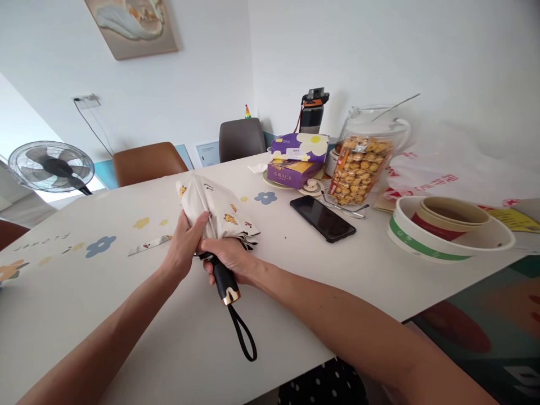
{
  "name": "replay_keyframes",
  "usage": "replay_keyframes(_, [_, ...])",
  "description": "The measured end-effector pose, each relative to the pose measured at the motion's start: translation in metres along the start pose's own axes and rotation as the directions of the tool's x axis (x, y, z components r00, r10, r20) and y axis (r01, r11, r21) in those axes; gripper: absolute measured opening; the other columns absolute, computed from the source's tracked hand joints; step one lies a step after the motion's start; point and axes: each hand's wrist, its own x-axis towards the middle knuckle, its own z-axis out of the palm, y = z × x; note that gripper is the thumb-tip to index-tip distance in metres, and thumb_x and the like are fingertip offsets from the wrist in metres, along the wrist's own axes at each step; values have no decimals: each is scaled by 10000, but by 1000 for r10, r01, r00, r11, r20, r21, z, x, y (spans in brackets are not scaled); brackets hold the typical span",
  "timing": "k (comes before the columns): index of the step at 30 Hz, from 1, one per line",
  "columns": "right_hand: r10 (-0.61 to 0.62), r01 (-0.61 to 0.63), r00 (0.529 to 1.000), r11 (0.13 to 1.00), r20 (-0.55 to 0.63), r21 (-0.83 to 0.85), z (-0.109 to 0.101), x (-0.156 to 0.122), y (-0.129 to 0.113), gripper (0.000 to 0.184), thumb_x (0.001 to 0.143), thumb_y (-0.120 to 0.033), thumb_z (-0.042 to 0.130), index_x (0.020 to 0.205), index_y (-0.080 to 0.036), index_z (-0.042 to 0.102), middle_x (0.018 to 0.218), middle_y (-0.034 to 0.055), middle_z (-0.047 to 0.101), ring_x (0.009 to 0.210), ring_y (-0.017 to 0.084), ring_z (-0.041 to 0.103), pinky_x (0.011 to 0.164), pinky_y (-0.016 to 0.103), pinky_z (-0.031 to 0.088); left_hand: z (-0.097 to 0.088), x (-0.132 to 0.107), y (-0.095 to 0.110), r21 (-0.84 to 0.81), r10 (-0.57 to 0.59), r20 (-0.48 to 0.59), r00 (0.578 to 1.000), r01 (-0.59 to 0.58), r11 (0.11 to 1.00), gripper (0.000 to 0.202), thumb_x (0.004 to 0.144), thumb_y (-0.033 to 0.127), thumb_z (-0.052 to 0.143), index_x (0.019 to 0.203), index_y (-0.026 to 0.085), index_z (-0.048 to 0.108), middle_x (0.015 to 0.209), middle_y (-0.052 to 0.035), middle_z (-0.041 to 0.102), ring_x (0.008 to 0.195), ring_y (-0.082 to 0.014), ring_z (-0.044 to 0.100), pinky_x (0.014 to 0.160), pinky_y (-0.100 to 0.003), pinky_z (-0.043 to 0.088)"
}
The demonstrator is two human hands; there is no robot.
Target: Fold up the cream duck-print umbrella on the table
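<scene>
A folded white umbrella [215,205] with small printed figures lies over the table, its canopy pointing away from me and its black handle toward me. My left hand [185,242] wraps the canopy's left side, thumb pressed on the cloth. Gripping the lower canopy just above the handle is my right hand [230,256], its fingers partly hidden beneath. A black wrist strap [244,334] hangs from the handle's gold-coloured end. Left of my left hand, a long narrow printed cover or strap [147,246] lies on the white table [169,343].
A black phone [323,218] and glasses [350,212] lie right of the umbrella. Behind them stand a snack jar [363,169], purple boxes [295,173] and a bottle [312,115]. Paper bowls [430,253] sit at the right edge. Chairs [147,163] and a fan [53,167] stand beyond.
</scene>
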Motion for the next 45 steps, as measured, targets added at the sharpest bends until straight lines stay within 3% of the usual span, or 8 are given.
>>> replay_keyframes(4, [44,-41,998,997,50,-72,2,-3,2,79,702,-209,553,706,-143,511,470,-41,474,366,94,463,337,224,458,-7,7,2,-160,-178,144,974,200,967,456,692,433,620,1021,119,590,804,-86,657,730,-240,629,638,-347,507])
replay_keyframes(11, [192,-170,979,954,71,-249,7,-12,2,192,701,-304,594,698,-148,481,472,-26,524,354,113,519,361,216,457,-19,20,2,-525,-353,231,907,421,740,416,673,343,660,1038,149,613,833,-96,673,748,-268,648,705,-399,547])
replay_keyframes(21, [101,-90,992,985,71,-145,0,-2,15,477,620,-420,708,973,-168,509,810,26,538,564,190,628,375,327,530,-16,17,3,-612,-361,162,919,380,693,337,663,258,663,988,173,628,822,-66,682,808,-257,654,786,-383,541])
replay_keyframes(26, [-27,21,975,999,218,32,2,-4,12,407,678,-355,690,997,-157,535,927,58,542,738,189,636,585,358,576,-18,18,1,-596,-322,212,923,383,706,379,676,337,650,1010,161,622,837,-83,682,827,-279,650,783,-401,539])
replay_keyframes(30, [-86,65,977,992,194,110,5,-6,9,356,678,-304,701,969,-153,563,882,47,549,770,163,604,674,364,565,-19,20,-2,-562,-335,250,908,418,714,424,683,384,633,1036,150,609,849,-96,680,828,-290,647,767,-408,541])
replay_keyframes(36, [-75,55,986,989,147,139,7,-7,11,371,689,-282,681,1013,-163,543,900,54,557,732,176,618,615,372,567,-18,22,-9,-532,-386,230,893,448,719,445,665,392,646,1051,178,591,860,-80,681,816,-286,648,731,-409,545])
replay_keyframes(40, [63,-71,989,996,132,54,4,-6,7,332,693,-320,670,937,-142,533,808,50,575,490,106,546,388,241,489,-16,24,-14,-505,-469,223,855,513,694,416,633,384,673,980,162,615,814,-87,680,806,-290,646,713,-399,546])
replay_keyframes(45, [117,-121,986,992,121,26,4,-5,7,285,664,-331,698,828,-160,540,685,-11,529,424,50,422,317,167,382,-26,42,-19,-607,-412,122,903,396,689,336,647,299,669,953,167,627,838,-63,679,784,-233,640,733,-339,540])
